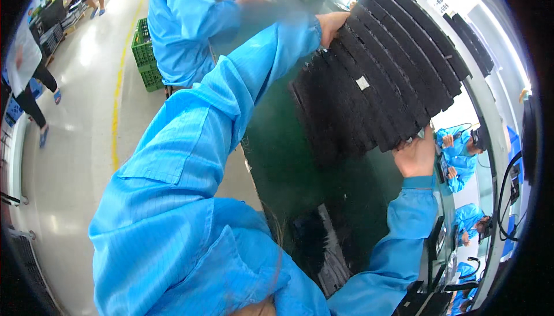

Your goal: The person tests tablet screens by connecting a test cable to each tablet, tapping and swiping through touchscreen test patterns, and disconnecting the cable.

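Observation:
A tall stack of black, foam-like trays (378, 79) fans out in layers above a dark green work surface (283, 160). One layer carries a small white label (362, 83). My left hand (333, 26) grips the stack's far left edge, its fingers partly hidden by the layers. At the near right edge, my right hand (416, 153) holds the stack from beneath, fingers curled against the lower layers. Blue sleeves cover both my arms. Closer to me on the surface lies a dark piece with a grey strip (333, 247).
A person in a blue coat (187, 27) works at the far left, hands blurred. Beside that person stand stacked green crates (149, 62). A yellow line (120, 96) runs along the floor. Several workers (461, 154) sit to the right, beyond a metal frame (479, 94).

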A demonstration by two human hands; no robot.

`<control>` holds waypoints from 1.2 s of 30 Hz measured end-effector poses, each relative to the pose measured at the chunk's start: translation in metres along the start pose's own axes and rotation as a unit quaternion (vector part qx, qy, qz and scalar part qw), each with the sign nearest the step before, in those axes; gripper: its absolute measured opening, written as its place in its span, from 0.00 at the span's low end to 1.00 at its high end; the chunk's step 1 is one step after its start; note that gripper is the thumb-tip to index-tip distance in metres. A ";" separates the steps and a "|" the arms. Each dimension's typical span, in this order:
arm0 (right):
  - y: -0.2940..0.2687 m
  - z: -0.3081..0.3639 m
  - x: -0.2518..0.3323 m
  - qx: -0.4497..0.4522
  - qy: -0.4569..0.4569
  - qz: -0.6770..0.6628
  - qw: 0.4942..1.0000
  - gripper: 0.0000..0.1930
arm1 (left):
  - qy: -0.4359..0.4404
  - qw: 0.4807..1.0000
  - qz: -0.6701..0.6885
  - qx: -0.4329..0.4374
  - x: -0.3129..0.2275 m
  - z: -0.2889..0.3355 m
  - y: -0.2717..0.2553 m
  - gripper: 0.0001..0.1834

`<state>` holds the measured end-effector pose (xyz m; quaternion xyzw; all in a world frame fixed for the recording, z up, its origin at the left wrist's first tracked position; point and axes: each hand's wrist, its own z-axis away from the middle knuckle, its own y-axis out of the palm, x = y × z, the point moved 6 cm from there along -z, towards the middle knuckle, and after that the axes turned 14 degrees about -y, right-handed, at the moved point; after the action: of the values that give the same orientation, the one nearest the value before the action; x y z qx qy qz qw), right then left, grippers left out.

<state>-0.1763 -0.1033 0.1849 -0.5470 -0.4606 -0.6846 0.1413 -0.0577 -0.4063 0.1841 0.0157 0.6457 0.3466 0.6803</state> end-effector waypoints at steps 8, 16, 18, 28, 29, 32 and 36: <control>-0.067 0.043 0.032 0.091 -0.081 0.124 0.985 0.31 | 0.046 0.984 -0.172 -0.018 -0.018 -0.037 -0.068 0.23; -0.236 0.219 0.048 -0.021 -0.039 0.443 0.895 0.16 | 0.322 0.895 -0.230 -0.207 0.010 0.129 -0.006 0.23; -0.276 0.257 0.044 -0.072 -0.023 0.474 0.878 0.12 | 0.428 0.864 -0.218 -0.147 0.052 0.178 0.028 0.22; -0.349 0.314 0.006 -0.145 0.014 0.570 0.809 0.11 | 0.007 0.837 -0.544 0.065 0.289 0.169 0.150 0.20; -0.349 0.310 0.004 -0.144 0.013 0.576 0.804 0.11 | 0.025 0.845 -0.531 0.059 0.293 0.165 0.153 0.20; -0.343 0.303 -0.003 -0.145 0.002 0.559 0.817 0.11 | 0.012 0.841 -0.540 -0.001 0.301 0.152 0.146 0.24; -0.324 0.300 -0.012 -0.090 -0.030 0.575 0.813 0.09 | 0.098 0.800 -0.591 -0.002 0.299 0.143 0.149 0.23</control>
<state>-0.2121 0.3020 0.0131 -0.7428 -0.0026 -0.4996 0.4456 -0.0194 -0.0853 0.0182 -0.4042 0.5919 -0.1223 0.6865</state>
